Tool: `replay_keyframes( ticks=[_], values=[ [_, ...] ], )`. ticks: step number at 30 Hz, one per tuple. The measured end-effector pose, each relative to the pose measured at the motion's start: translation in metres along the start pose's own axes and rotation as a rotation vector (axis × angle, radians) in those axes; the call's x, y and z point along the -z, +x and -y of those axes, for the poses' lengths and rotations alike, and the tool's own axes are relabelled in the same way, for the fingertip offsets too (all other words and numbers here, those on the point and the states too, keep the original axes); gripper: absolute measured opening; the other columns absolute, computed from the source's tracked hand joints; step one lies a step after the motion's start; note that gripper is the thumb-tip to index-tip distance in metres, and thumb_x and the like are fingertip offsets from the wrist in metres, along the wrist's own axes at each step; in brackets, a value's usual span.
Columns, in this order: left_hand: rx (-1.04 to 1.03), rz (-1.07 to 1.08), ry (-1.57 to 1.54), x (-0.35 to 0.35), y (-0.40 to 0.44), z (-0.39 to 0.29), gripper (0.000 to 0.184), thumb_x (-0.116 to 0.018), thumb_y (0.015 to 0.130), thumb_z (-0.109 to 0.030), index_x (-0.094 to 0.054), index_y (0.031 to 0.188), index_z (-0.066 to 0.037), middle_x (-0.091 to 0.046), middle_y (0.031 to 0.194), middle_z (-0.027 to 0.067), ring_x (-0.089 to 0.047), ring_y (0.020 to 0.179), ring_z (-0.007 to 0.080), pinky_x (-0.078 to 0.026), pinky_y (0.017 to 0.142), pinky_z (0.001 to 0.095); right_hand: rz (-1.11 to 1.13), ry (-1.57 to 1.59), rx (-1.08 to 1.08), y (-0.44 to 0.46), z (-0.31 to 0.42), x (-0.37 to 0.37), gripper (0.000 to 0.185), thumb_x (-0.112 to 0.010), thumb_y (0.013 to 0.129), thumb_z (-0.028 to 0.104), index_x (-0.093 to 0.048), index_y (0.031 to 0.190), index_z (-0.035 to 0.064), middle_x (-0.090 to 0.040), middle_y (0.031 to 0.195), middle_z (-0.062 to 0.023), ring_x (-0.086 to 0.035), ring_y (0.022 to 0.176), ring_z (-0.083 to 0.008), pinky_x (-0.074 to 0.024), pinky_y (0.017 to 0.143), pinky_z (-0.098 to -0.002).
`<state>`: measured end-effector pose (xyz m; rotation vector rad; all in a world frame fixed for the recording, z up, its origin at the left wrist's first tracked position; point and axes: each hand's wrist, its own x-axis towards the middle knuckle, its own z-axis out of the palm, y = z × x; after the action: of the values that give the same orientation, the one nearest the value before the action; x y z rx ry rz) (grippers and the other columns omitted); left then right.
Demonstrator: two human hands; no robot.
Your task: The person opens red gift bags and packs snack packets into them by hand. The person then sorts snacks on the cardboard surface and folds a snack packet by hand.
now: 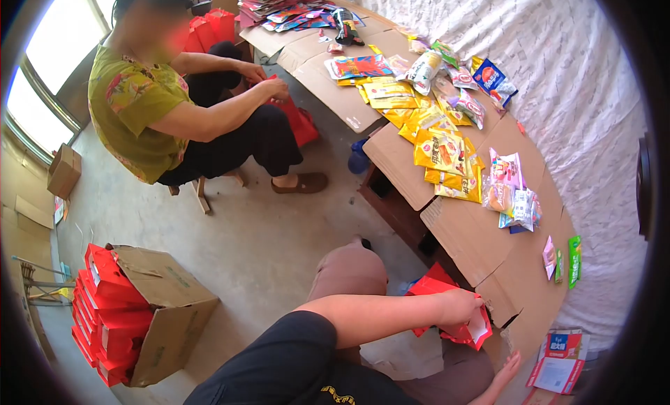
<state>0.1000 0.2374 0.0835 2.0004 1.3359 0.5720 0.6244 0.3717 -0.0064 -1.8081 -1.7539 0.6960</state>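
My left hand [460, 307] is closed at the rim of a red paper bag [434, 285]. The bag stands over my lap beside the table edge, and its pale inside shows at the opening. Some of my left fingers are hidden by the bag. Low in the view, my right hand [508, 371] is held apart from the bag with fingers stretched out and nothing in it. Closest to it on the table are small snack packets, a green one [574, 262] and a pink one [549, 257].
The cardboard-covered table [460, 230] curves along my right, bearing yellow snack packets [440, 150] and stacked red packaging [279, 3]. A seated co-worker [139, 105] handles another red bag [300, 122]. A carton [171, 321] of red bags sits on the floor at left.
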Motion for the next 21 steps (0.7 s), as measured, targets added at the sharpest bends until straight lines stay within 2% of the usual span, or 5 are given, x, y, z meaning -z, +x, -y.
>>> replay_keyframes(
  ticks=[8, 10, 13, 16, 21],
  values=[
    [0.0, -0.021, 0.017, -0.008, 0.006, 0.005, 0.042, -0.07, 0.074, -0.028, -0.07, 0.104, 0.001, -0.065, 0.107, 0.0167, -0.069, 0.088, 0.0313, -0.056, 0.073, 0.0417, -0.027, 0.104, -0.118, -0.01, -0.015, 0.012, 0.061, -0.036, 0.103, 0.052, -0.046, 0.144, 0.0082, -0.052, 0.144, -0.0125, -0.054, 0.124, -0.029, -0.0387, 0.104, -0.0445],
    [0.04, -0.019, -0.044, -0.007, 0.003, 0.007, 0.053, -0.07, 0.079, -0.029, -0.054, 0.115, 0.005, -0.066, 0.084, 0.0133, -0.068, 0.074, 0.0311, -0.053, 0.06, 0.0426, -0.048, 0.173, -0.11, -0.017, -0.006, 0.01, 0.06, -0.037, 0.104, 0.051, -0.048, 0.143, 0.0072, -0.056, 0.139, -0.0135, -0.057, 0.119, -0.0281, -0.0406, 0.102, -0.0424],
    [-0.168, 0.014, 0.293, -0.011, -0.003, 0.014, 0.04, -0.068, 0.08, -0.026, -0.064, 0.111, 0.0, -0.064, 0.098, 0.0151, -0.068, 0.077, 0.032, -0.054, 0.063, 0.0426, -0.082, -0.018, -0.19, -0.061, 0.094, -0.001, 0.062, -0.038, 0.103, 0.048, -0.052, 0.137, -0.0013, -0.062, 0.127, -0.0237, -0.061, 0.114, -0.0351, -0.0495, 0.095, -0.0431],
    [-0.101, -0.092, 0.161, -0.029, 0.002, 0.026, 0.06, -0.073, 0.073, -0.024, -0.053, 0.122, 0.004, -0.068, 0.089, 0.0165, -0.069, 0.085, 0.0357, -0.054, 0.072, 0.0429, -0.073, -0.057, -0.153, -0.06, 0.093, 0.0, 0.063, -0.039, 0.103, 0.049, -0.054, 0.136, -0.0021, -0.066, 0.121, -0.0224, -0.064, 0.108, -0.0345, -0.0515, 0.092, -0.0424],
    [-0.021, -0.058, 0.074, -0.026, -0.002, 0.028, 0.059, -0.075, 0.071, -0.028, -0.056, 0.117, 0.003, -0.066, 0.09, 0.0168, -0.068, 0.084, 0.0355, -0.054, 0.073, 0.043, -0.068, -0.094, -0.164, -0.066, 0.119, -0.007, 0.063, -0.038, 0.103, 0.05, -0.054, 0.135, -0.0024, -0.064, 0.123, -0.0221, -0.063, 0.11, -0.0345, -0.0506, 0.093, -0.0431]
  ],
)
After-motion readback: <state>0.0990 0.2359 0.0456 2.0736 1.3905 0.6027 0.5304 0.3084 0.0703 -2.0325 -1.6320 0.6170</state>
